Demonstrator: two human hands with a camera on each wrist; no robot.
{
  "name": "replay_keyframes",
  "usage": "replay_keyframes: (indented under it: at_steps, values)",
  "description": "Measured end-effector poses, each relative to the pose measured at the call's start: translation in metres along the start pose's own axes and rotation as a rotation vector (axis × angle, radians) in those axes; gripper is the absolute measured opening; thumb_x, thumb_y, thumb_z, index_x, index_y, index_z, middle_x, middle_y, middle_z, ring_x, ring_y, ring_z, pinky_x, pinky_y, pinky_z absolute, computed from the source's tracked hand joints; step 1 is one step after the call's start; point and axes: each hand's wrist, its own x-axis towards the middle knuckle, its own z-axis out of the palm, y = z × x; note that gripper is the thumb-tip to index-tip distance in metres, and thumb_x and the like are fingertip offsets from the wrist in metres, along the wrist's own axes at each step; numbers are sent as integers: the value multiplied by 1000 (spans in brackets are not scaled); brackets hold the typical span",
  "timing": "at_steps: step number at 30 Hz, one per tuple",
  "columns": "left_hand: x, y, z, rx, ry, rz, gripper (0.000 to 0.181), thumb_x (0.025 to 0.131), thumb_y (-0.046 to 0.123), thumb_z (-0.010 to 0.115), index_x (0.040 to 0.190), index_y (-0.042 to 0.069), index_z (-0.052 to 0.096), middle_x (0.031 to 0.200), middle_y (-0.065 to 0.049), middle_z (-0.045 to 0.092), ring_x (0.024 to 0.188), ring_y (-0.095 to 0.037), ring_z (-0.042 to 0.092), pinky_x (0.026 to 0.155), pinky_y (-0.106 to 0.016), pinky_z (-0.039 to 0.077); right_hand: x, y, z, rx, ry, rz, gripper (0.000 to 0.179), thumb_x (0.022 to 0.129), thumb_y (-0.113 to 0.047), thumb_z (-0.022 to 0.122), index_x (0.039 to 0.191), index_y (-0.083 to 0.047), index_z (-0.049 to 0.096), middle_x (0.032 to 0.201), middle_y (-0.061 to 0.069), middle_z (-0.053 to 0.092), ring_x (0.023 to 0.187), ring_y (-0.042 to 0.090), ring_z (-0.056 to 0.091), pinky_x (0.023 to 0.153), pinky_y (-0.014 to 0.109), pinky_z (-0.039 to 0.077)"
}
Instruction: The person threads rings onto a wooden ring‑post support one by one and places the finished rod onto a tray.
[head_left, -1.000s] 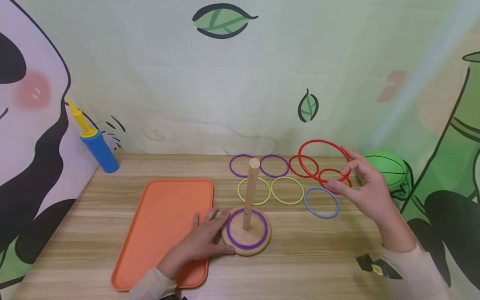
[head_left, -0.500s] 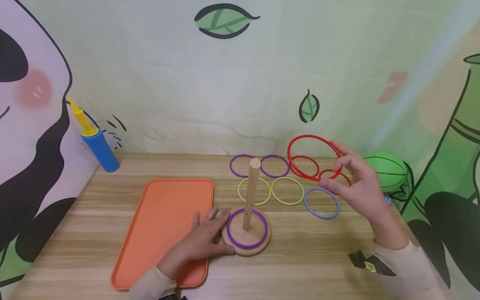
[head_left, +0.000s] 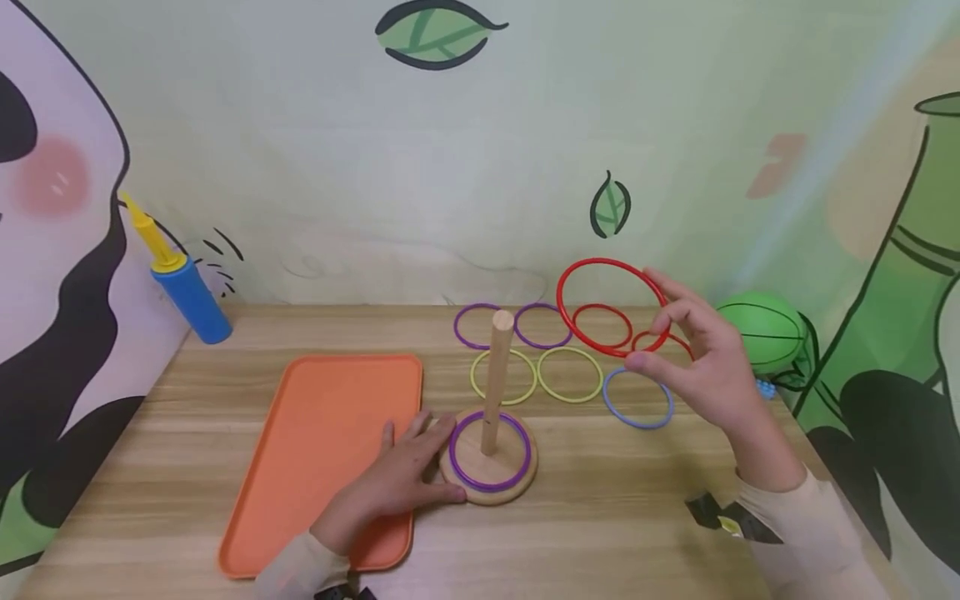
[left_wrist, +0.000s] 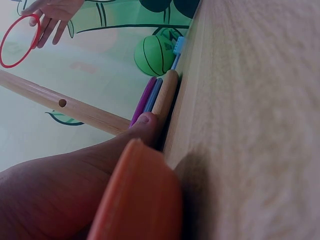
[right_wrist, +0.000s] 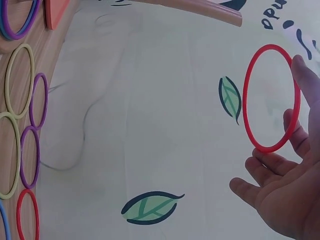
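Observation:
A red ring (head_left: pixel 564 312) is held up off the table, pinched at its right side between the thumb and fingers of my right hand (head_left: pixel 701 358). The right wrist view shows this red ring (right_wrist: pixel 246 100) clearly, with the other fingers spread below it. My left hand (head_left: pixel 401 471) rests against the left edge of a round wooden base (head_left: pixel 489 497) with an upright peg (head_left: pixel 498 375). Its fingers are fairly straight, the thumb touching the base edge. A purple ring (head_left: pixel 528 454) lies around the peg, over a blue ring (left_wrist: pixel 153 95) visible in the left wrist view.
Behind the peg lie two purple rings (head_left: pixel 516 333), two yellow-green rings (head_left: pixel 539 383), two smaller-looking red rings (head_left: pixel 602 306) and a blue ring (head_left: pixel 606 402). An orange tray (head_left: pixel 337 433) sits left, partly under my left forearm. A blue-yellow pump (head_left: pixel 191 300) and a green ball (head_left: pixel 761 329) stand at the back.
My right hand has carried the red ring leftward and a little upward, away from the green ball. My left hand keeps its place at the base. The head view has shifted slightly.

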Motion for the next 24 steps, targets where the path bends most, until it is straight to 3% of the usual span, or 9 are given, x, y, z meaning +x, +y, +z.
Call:
replay_keyframes:
  at_steps: [9, 16, 24]
  values:
    - [3, -1, -2, -10, 20, 19, 107, 86, 58, 82, 165, 5, 33, 169, -12, 34, 161, -41, 9, 117, -75, -15, 8, -4, 8, 35, 1, -3, 33, 75, 17, 85, 89, 4, 59, 156, 19, 53, 150, 28, 42, 117, 29, 40]
    - [2, 1, -2, -8, 16, 27, 106, 86, 58, 82, 164, 4, 35, 168, -15, 36, 161, -43, 10, 117, -77, -12, 9, -5, 15, 71, -5, -26, 32, 71, 21, 81, 89, 10, 57, 155, 19, 54, 149, 31, 43, 116, 29, 40]
    - [-1, 1, -1, -1, 19, 14, 107, 85, 58, 82, 164, 4, 35, 169, -13, 35, 161, -42, 10, 117, -76, -13, 11, -4, 24, 95, -49, -59, 35, 77, 5, 91, 89, 6, 58, 155, 19, 54, 149, 32, 43, 118, 30, 39]
